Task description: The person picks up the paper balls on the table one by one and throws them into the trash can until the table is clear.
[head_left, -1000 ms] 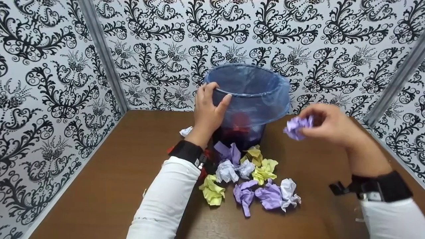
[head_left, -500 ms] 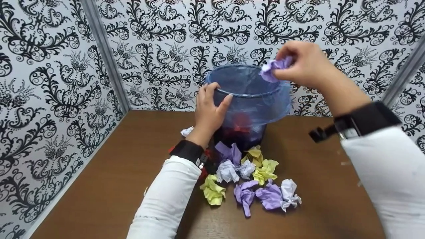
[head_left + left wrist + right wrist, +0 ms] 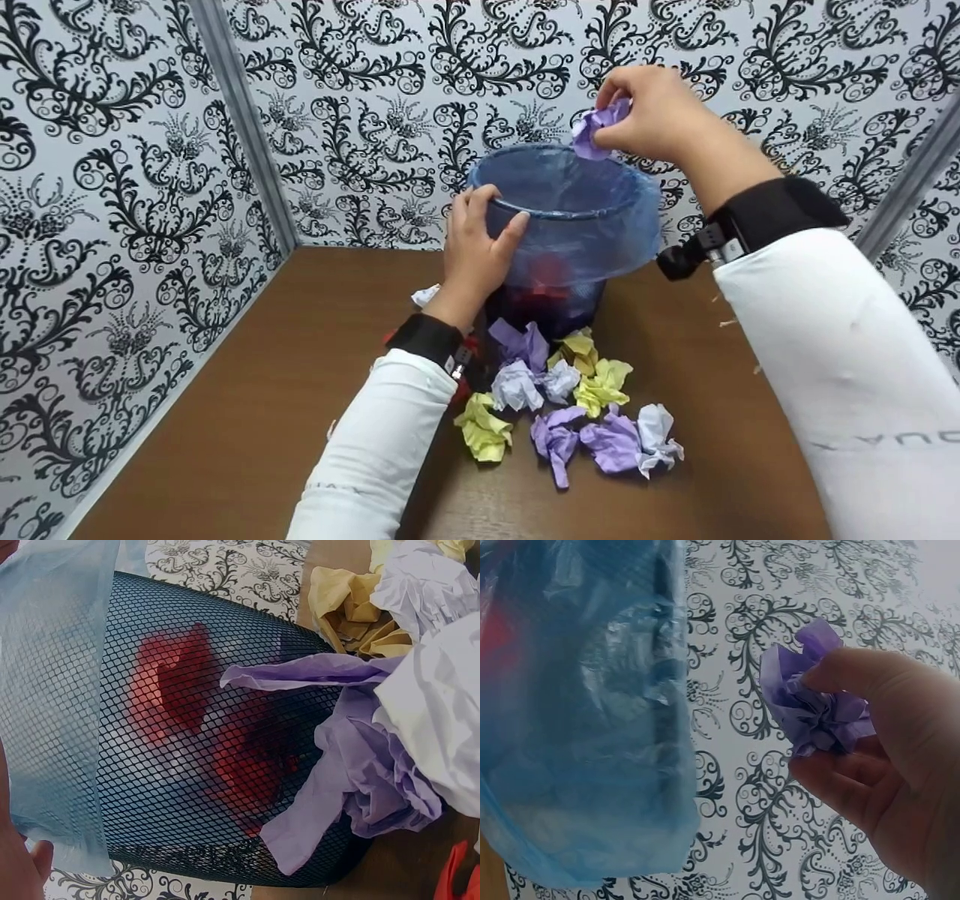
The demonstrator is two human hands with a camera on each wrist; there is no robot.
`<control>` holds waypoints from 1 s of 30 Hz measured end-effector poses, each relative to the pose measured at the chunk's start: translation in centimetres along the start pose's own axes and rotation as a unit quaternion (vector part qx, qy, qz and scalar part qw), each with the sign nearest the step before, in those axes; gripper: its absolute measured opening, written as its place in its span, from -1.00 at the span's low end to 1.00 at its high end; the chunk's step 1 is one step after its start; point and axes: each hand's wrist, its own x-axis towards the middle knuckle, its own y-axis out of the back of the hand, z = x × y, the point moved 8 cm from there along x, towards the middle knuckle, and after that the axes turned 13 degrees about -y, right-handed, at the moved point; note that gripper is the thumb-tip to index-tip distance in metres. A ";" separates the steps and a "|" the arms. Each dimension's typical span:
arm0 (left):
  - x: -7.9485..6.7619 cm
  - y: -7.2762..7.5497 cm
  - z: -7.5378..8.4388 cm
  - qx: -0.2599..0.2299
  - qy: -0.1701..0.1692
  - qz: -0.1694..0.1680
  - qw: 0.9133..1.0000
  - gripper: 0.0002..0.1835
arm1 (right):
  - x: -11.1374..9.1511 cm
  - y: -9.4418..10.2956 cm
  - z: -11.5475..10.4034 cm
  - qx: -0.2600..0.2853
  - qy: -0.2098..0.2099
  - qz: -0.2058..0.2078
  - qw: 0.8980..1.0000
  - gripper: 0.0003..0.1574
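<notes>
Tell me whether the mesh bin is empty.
Not empty: red crumpled paper shows through the wall of the mesh bin in the left wrist view. How full, I cannot tell.

"What stands in the way at the rim (image 3: 562, 215) of the bin (image 3: 202, 742)?"

"The left hand (image 3: 476, 244), on the near-left edge. Past it, the wide mouth (image 3: 559, 180) offers free passage downward."

"And around the right hand (image 3: 652, 112)?"

"The right wrist view shows a gap between its purple paper (image 3: 810, 705) and the blue liner (image 3: 622, 765); the patterned wall (image 3: 352, 127) stands behind."

"Lower down?"

"Crumpled papers (image 3: 517, 386) crowd the surface (image 3: 255, 405) before the bin, and the left forearm (image 3: 375, 442) slants across their left side. Bare room lies left of that forearm, and between the papers and the right sleeve (image 3: 847, 360)."
</notes>
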 end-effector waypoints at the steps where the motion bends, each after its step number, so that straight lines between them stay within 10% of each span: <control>1: 0.0 0.0 0.0 0.001 0.002 -0.001 1.000 -0.38 | 0.1 -0.1 0.0 -0.001 0.002 0.004 1.000 -0.51; 20: 0.0 0.0 -0.1 0.007 -0.011 0.009 1.000 -0.34 | -0.4 -2.0 1.7 -0.014 0.019 -0.023 0.999 -0.05; 30: 0.1 -0.2 -0.1 0.006 -0.003 0.000 1.000 -0.33 | -5.5 -0.9 1.9 -0.010 0.114 -0.012 0.993 -0.16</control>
